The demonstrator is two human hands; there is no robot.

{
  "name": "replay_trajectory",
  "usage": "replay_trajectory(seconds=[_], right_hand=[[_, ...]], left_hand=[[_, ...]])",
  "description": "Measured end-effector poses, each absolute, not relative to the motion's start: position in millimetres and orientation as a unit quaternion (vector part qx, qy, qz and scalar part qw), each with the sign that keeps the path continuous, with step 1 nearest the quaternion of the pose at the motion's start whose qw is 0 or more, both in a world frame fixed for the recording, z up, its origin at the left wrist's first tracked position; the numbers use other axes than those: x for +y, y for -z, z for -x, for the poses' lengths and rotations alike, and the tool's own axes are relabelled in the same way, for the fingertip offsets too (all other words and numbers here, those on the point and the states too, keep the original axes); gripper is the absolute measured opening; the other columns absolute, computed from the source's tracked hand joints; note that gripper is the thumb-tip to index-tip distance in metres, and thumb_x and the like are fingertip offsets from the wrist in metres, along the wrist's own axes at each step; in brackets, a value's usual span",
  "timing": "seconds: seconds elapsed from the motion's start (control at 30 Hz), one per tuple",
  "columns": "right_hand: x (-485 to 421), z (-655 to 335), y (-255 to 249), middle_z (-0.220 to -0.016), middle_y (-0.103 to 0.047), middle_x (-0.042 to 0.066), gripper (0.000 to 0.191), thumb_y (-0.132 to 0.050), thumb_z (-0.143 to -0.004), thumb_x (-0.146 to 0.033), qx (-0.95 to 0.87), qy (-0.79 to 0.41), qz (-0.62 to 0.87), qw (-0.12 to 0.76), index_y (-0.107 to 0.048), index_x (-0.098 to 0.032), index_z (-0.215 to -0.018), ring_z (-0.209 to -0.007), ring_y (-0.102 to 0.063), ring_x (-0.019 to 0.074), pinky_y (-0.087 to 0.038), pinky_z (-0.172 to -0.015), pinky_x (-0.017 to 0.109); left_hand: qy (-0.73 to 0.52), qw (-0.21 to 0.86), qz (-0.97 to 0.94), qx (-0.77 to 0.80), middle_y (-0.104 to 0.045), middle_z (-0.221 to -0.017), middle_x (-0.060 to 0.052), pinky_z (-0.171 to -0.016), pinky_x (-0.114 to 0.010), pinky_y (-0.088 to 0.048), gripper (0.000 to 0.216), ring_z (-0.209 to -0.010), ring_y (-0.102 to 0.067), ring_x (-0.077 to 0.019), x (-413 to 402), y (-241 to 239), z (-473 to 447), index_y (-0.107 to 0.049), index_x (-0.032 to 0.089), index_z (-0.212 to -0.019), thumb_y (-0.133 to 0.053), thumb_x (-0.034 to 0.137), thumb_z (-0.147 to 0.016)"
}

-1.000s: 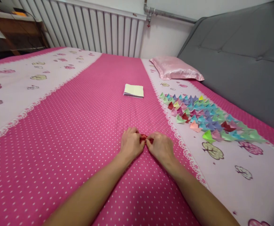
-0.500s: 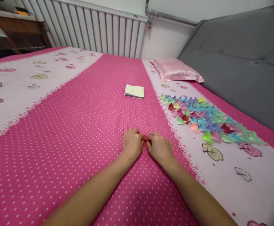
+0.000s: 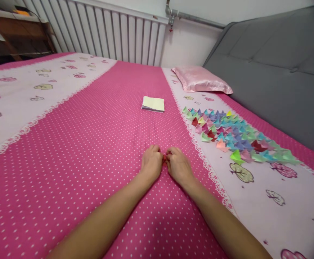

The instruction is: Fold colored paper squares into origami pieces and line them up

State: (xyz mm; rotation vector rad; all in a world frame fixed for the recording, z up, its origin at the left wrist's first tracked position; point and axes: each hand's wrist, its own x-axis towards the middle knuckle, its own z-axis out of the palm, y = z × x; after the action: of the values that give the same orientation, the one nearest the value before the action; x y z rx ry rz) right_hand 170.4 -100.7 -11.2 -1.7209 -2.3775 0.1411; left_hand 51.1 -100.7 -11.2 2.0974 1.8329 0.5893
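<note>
A small folded piece of red paper (image 3: 164, 160) is pinched between my two hands, just above or on the pink dotted bedspread (image 3: 113, 144). My left hand (image 3: 151, 162) grips its left side, fingers curled. On the opposite side my right hand (image 3: 179, 165) holds it with bent fingers. Most of the paper is hidden behind the fingers, so its exact shape cannot be made out. To the right, several rows of folded paper boats (image 3: 235, 133) in many colours stand on the pale stripe of the bedspread.
Beyond my hands lies a stack of square paper (image 3: 153, 104), pale yellow on top. A pink satin pillow (image 3: 200, 80) rests by the grey padded headboard (image 3: 276, 61). At the far side is a white radiator (image 3: 105, 32), with a cluttered wooden desk (image 3: 19, 28) at the left.
My right hand has shifted slightly left and turned a little, and less of the red paper shows between the hands. The whole view has moved slightly.
</note>
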Motion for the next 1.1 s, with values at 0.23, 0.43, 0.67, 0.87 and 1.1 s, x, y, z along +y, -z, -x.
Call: replay_trajectory(seconds=[0.23,0.43,0.67,0.87,1.1], right_hand=[[-99.6,-170.1,17.0,-0.088,-0.058,0.007,0.019,-0.043,-0.080,-0.007,-0.815,-0.025,0.567,0.112,-0.059,-0.016,-0.077,-0.087,-0.051,0.0187,-0.036,-0.067,0.027],[-101.2,-176.5,9.0,-0.088,-0.060,0.006,0.016,-0.049,-0.084,-0.019,-0.811,-0.044,0.572,0.111,-0.062,-0.018,-0.075,-0.084,-0.054,0.0186,-0.037,-0.063,0.027],[-99.3,-202.8,-11.8,-0.092,-0.065,0.005,0.035,-0.072,-0.068,-0.033,-0.799,-0.213,0.521,0.211,-0.062,-0.020,-0.099,-0.080,-0.060,0.0187,-0.047,-0.071,0.031],[-92.4,-219.7,-7.0,-0.101,-0.066,0.005,0.044,-0.072,-0.066,-0.017,-0.779,-0.309,0.486,0.248,-0.059,-0.022,-0.108,-0.083,-0.064,0.0174,-0.050,-0.074,0.031],[-85.5,-216.3,-1.9,-0.084,-0.068,0.002,0.010,-0.065,-0.073,-0.014,-0.820,-0.263,0.452,0.235,-0.068,-0.020,-0.080,-0.076,-0.062,0.0152,-0.046,-0.071,0.026]], left_hand=[[-0.255,0.170,-0.703,0.642,-0.058,-0.077,-0.006,-0.068,-0.031,-0.038,0.016,-0.078,-0.051,-0.0182,-100.5,17.0,-53.2,-0.065,0.017,-0.068,-0.050,0.017,-0.075],[-0.259,0.165,-0.730,0.610,-0.060,-0.084,-0.008,-0.074,-0.034,-0.042,0.016,-0.082,-0.053,-0.0197,-102.2,17.3,-46.5,-0.066,0.016,-0.071,-0.051,0.017,-0.075],[-0.465,0.374,-0.616,0.514,-0.062,-0.095,-0.007,-0.076,-0.031,-0.047,0.023,-0.085,-0.058,-0.0168,-98.2,9.9,-30.2,-0.067,0.016,-0.079,-0.055,0.008,-0.061],[-0.605,0.428,-0.372,0.560,-0.061,-0.067,-0.002,-0.054,-0.021,-0.040,0.021,-0.057,-0.054,-0.0095,-87.7,8.6,-19.7,-0.063,0.014,-0.079,-0.053,0.016,-0.061],[-0.585,0.411,-0.372,0.592,-0.060,-0.063,-0.001,-0.047,-0.019,-0.034,0.028,-0.052,-0.050,-0.0086,-81.4,18.1,-15.4,-0.064,0.014,-0.082,-0.053,0.019,-0.057]])
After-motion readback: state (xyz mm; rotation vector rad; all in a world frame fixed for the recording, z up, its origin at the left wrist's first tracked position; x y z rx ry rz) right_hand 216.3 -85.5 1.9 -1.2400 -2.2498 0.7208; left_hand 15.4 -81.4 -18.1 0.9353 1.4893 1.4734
